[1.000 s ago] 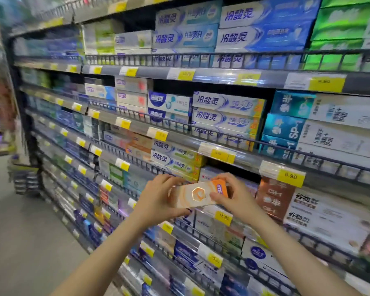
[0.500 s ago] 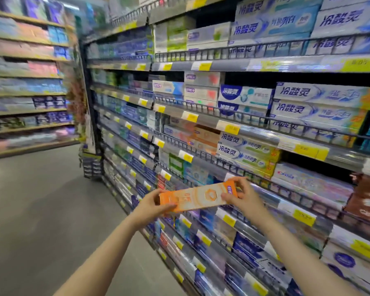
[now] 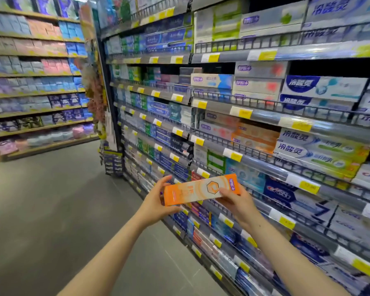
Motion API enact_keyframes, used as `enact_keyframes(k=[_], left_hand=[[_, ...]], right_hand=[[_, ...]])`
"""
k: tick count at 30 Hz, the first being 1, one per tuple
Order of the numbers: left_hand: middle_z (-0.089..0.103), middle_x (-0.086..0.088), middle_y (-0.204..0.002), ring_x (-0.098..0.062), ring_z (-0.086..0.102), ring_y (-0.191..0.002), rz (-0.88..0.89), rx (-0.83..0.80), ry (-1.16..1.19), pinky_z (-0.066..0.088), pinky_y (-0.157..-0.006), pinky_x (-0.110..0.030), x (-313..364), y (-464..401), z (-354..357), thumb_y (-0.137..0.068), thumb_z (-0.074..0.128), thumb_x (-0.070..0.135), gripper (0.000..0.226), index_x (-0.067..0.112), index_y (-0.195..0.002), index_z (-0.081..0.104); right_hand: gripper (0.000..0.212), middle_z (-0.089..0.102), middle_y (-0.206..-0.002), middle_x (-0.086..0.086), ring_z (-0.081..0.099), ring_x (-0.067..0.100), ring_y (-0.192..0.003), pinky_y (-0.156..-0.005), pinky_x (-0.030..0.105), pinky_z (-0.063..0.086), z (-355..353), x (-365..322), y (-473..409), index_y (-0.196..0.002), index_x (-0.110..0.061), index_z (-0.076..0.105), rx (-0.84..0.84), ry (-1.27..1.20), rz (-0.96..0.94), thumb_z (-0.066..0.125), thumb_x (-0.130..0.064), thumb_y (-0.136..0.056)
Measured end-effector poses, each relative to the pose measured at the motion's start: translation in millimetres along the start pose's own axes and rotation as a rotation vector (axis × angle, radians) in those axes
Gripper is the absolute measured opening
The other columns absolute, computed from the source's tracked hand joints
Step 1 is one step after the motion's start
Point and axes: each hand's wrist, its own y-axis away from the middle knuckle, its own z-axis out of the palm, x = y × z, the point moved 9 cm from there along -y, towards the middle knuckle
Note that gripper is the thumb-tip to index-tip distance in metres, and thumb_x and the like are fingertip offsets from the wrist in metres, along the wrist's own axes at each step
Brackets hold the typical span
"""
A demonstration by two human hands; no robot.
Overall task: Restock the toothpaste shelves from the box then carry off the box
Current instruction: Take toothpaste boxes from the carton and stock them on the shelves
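A: Item one?

B: I log one orange toothpaste carton [image 3: 201, 189], long, with a hexagon mark on its face, held level in the air in front of the toothpaste shelves [image 3: 265, 159], clear of them.

A: Holders?

B: Left hand [image 3: 156, 202] grips the carton's left end, thumb under, fingers curled behind. Right hand [image 3: 236, 201] pinches the right end, fingers closed on its face.

A: Surroundings?

B: I note yellow price tags [image 3: 308, 185] along the shelf rails, grey floor [image 3: 51, 210] to the left, a second stocked rack [image 3: 34, 82] across the aisle. Print there is blurred.
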Motion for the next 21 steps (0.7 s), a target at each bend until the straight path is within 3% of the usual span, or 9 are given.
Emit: enact_keyframes(k=[2, 3, 6, 9, 11, 13, 15, 17, 21], left_hand=[[0.044, 0.007, -0.126, -0.006, 0.052, -0.11, 0.092, 0.007, -0.156, 0.045, -0.09, -0.016, 5, -6, -10, -0.061, 0.085, 0.015, 0.088, 0.035, -0.133, 0.037], [0.043, 0.007, -0.124, -0.007, 0.048, -0.112, 0.14, 0.031, -0.231, 0.042, -0.093, -0.016, 8, -10, -16, -0.061, 0.083, 0.018, 0.083, 0.036, -0.129, 0.039], [0.051, 0.015, -0.116, -0.004, 0.051, -0.108, 0.121, 0.038, -0.235, 0.044, -0.092, -0.026, -6, -26, -37, -0.057, 0.071, 0.044, 0.065, 0.048, -0.116, 0.043], [0.055, 0.017, -0.118, -0.005, 0.058, -0.105, 0.004, -0.076, -0.131, 0.05, -0.086, -0.027, -34, -48, -50, -0.059, 0.073, 0.064, 0.074, 0.045, -0.124, 0.045], [0.06, 0.009, -0.111, -0.007, 0.064, -0.089, -0.048, -0.104, -0.11, 0.052, -0.073, -0.025, -42, -64, -56, -0.062, 0.068, 0.069, 0.074, 0.037, -0.125, 0.045], [0.067, 0.001, -0.091, -0.009, 0.062, -0.068, -0.071, -0.106, -0.109, 0.05, -0.062, -0.026, -47, -87, -60, -0.065, 0.06, 0.069, 0.064, 0.029, -0.114, 0.051], [0.066, 0.0, -0.069, -0.017, 0.057, -0.059, -0.102, -0.104, -0.063, 0.047, -0.057, -0.03, -49, -115, -64, -0.067, 0.052, 0.07, 0.066, 0.018, -0.108, 0.056], [0.06, 0.002, -0.057, -0.017, 0.053, -0.051, -0.199, -0.137, -0.005, 0.043, -0.049, -0.025, -54, -145, -66, -0.077, 0.046, 0.067, 0.065, 0.011, -0.108, 0.059], [0.055, 0.002, -0.052, -0.011, 0.047, -0.042, -0.378, -0.193, 0.132, 0.037, -0.042, -0.019, -69, -193, -66, -0.095, 0.035, 0.053, 0.049, 0.01, -0.098, 0.058]], right_hand=[[0.03, 0.065, -0.111, 0.018, 0.066, 0.025, -0.093, -0.071, 0.028, 0.058, 16, 3, -13, -0.116, -0.003, 0.054, -0.01, 0.007, 0.008, 0.061, -0.003, -0.086], [0.034, 0.064, -0.113, 0.019, 0.066, 0.025, -0.093, -0.071, 0.028, 0.057, 23, 4, -20, -0.119, -0.003, 0.052, -0.017, 0.021, 0.012, 0.061, -0.003, -0.086], [0.055, 0.061, -0.116, 0.014, 0.065, 0.022, -0.094, -0.073, 0.03, 0.058, 39, 9, -43, -0.13, -0.016, 0.043, -0.079, 0.086, 0.001, 0.063, 0.003, -0.082], [0.081, 0.056, -0.12, 0.006, 0.062, 0.02, -0.103, -0.075, 0.031, 0.058, 45, 8, -73, -0.136, -0.031, 0.032, -0.151, 0.21, -0.005, 0.069, 0.007, -0.075], [0.073, 0.055, -0.121, 0.006, 0.062, 0.022, -0.102, -0.073, 0.03, 0.057, 43, 6, -95, -0.131, -0.027, 0.038, -0.147, 0.264, 0.017, 0.071, 0.004, -0.074], [0.055, 0.054, -0.121, 0.009, 0.063, 0.023, -0.096, -0.072, 0.031, 0.057, 42, 2, -117, -0.122, -0.022, 0.045, -0.109, 0.327, 0.013, 0.07, -0.002, -0.078], [0.033, 0.058, -0.117, 0.011, 0.065, 0.019, -0.089, -0.071, 0.031, 0.056, 42, -5, -138, -0.111, -0.017, 0.05, -0.057, 0.359, -0.006, 0.067, -0.009, -0.083], [0.016, 0.062, -0.104, 0.011, 0.065, 0.016, -0.079, -0.061, 0.021, 0.054, 48, -15, -159, -0.102, -0.013, 0.052, -0.029, 0.367, -0.04, 0.061, -0.013, -0.088], [0.017, 0.064, -0.105, 0.013, 0.065, 0.02, -0.082, -0.059, 0.017, 0.051, 54, -22, -203, -0.104, -0.009, 0.059, -0.06, 0.407, -0.062, 0.062, -0.013, -0.088]])
